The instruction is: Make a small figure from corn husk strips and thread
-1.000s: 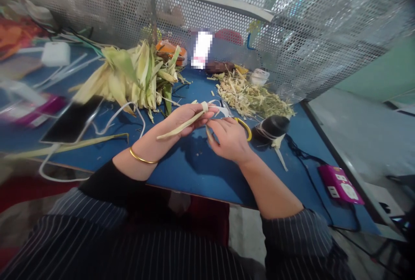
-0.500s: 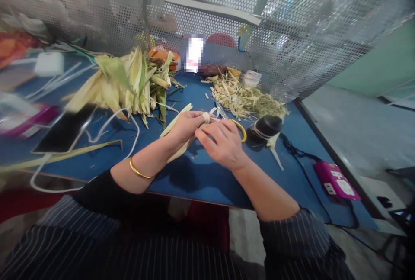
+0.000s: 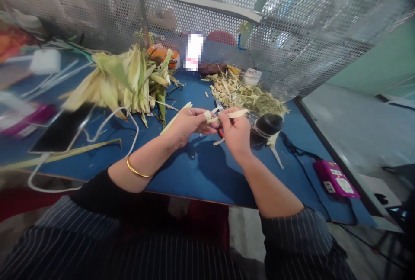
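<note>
Both my hands work a pale leaf strip (image 3: 231,114) above the blue table (image 3: 201,172). My left hand (image 3: 186,125), with a taped fingertip and a gold bangle on the wrist, is closed around one part of the strip, whose long end pokes out behind it toward the leaf pile. My right hand (image 3: 235,130) pinches the other end, folded over toward the right. A short piece hangs below between the hands. Something red shows between my hands; I cannot make it out.
A heap of green-yellow leaves (image 3: 126,78) lies at back left, a pile of trimmings (image 3: 249,96) at back right. A black round object (image 3: 269,125), a phone (image 3: 61,130) with white cable, and a pink power strip (image 3: 335,180) sit on the table. A perforated metal screen (image 3: 292,33) stands behind.
My right hand has lifted from over the strip and pulled its end out to the right. The left hand has stayed in place, and the strip is now folded between them.
</note>
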Motion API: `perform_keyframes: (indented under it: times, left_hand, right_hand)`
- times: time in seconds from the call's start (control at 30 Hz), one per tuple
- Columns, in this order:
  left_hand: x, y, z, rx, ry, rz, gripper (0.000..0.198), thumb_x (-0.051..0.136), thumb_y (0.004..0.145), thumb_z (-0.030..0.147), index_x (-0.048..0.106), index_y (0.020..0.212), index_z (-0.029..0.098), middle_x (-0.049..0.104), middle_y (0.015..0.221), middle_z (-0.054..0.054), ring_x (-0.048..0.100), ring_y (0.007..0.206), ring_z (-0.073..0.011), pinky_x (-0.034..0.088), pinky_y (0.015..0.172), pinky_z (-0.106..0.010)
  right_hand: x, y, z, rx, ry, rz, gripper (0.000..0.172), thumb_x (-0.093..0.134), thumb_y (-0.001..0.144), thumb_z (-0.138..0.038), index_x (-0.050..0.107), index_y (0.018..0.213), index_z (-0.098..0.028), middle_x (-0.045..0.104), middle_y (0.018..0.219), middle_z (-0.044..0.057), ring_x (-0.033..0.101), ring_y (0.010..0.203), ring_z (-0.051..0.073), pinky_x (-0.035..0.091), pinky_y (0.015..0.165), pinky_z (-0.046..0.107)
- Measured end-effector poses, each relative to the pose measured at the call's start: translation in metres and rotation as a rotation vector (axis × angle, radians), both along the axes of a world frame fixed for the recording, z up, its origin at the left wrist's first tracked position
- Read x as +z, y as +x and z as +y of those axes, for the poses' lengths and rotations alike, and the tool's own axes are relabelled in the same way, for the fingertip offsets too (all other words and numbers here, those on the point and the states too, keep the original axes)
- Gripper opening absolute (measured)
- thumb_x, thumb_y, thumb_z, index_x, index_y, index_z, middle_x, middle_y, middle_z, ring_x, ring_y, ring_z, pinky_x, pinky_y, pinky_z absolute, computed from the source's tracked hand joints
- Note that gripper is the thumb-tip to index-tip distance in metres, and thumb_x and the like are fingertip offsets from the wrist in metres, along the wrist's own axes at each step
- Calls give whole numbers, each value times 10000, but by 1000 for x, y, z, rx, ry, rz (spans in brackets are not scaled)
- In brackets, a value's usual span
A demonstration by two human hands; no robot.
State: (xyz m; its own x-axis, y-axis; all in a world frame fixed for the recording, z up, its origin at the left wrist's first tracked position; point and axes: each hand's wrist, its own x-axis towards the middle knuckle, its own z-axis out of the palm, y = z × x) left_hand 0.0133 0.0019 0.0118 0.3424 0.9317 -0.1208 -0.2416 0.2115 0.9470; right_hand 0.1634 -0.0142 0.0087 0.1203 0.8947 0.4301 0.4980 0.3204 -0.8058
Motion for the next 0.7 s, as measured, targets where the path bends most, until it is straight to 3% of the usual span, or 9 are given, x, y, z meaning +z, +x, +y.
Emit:
perform_keyframes:
  times: [0.37, 0.57, 0.7]
  left_hand:
    - [4, -2, 1, -53, -53, 18, 238, 642, 815, 262, 703, 993, 117, 742, 834, -97, 700, 673, -136, 551, 706, -270]
    - [3, 0, 1, 19, 31, 119, 217, 616, 817, 300, 704, 935, 141, 736, 801, -78, 705, 687, -146, 541, 713, -272]
    - [1, 0, 2, 13, 15, 56, 209, 655, 777, 301, 720, 897, 143, 732, 782, -77, 710, 681, -155, 549, 677, -255]
  right_hand:
    - [-10, 0, 8, 67, -200, 313, 214, 612, 806, -396, 551, 747, -200, 491, 470, -63, 448, 412, 82, 368, 434, 222]
    - [-4, -4, 5, 61, -252, 319, 183, 629, 786, -337, 558, 710, -187, 506, 445, -64, 434, 353, 67, 336, 370, 204]
    - [-2, -4, 3, 97, -282, 345, 192, 622, 792, -360, 575, 730, -185, 522, 439, -60, 455, 320, 82, 333, 323, 205]
